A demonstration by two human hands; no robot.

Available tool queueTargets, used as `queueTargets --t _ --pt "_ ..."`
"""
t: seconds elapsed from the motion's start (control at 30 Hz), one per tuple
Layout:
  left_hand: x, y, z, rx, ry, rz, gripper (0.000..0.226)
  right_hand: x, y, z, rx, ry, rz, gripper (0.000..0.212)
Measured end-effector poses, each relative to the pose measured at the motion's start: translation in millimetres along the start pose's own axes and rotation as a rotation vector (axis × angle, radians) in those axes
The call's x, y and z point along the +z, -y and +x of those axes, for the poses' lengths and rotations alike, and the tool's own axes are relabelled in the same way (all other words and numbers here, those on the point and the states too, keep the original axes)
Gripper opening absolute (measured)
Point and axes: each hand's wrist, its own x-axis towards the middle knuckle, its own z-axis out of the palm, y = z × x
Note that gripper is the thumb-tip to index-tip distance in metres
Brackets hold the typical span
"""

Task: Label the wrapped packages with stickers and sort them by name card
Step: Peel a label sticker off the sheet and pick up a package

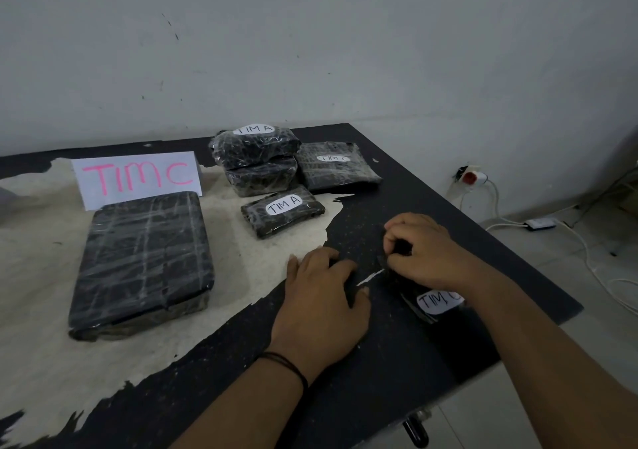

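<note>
A white name card (138,177) with pink "TIM C" stands at the back left. In front of it lies a large black wrapped package (141,262) with no sticker showing. A small package (283,211) labelled "TIM A" lies mid-table. Behind it two stacked packages (257,153) carry a "TIM A" sticker on top, and a flat package (336,167) reads "TIM C". My left hand (319,296) rests flat on the dark table. My right hand (419,251) pinches a thin dark sheet beside a "TIM C" sticker (438,302); a white strip (371,277) lies between my hands.
The black table (379,362) has a large worn pale patch on its left half. Its right edge drops to a tiled floor with white cables (587,251) and a wall socket (471,176). A grey wall stands behind.
</note>
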Motion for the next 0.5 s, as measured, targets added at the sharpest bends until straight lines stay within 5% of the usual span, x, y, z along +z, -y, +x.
queueTargets --t 0.3,0.5 --pt "5.9 -10.5 28.0 -0.072 0.030 -0.105 0.033 1.7 -8.4 -0.4 -0.038 -0.041 -0.019 0.004" --pt "17.5 -19.9 48.8 -0.076 0.049 -0.139 0.023 2.8 -13.9 -3.0 -0.065 -0.061 -0.043 0.016"
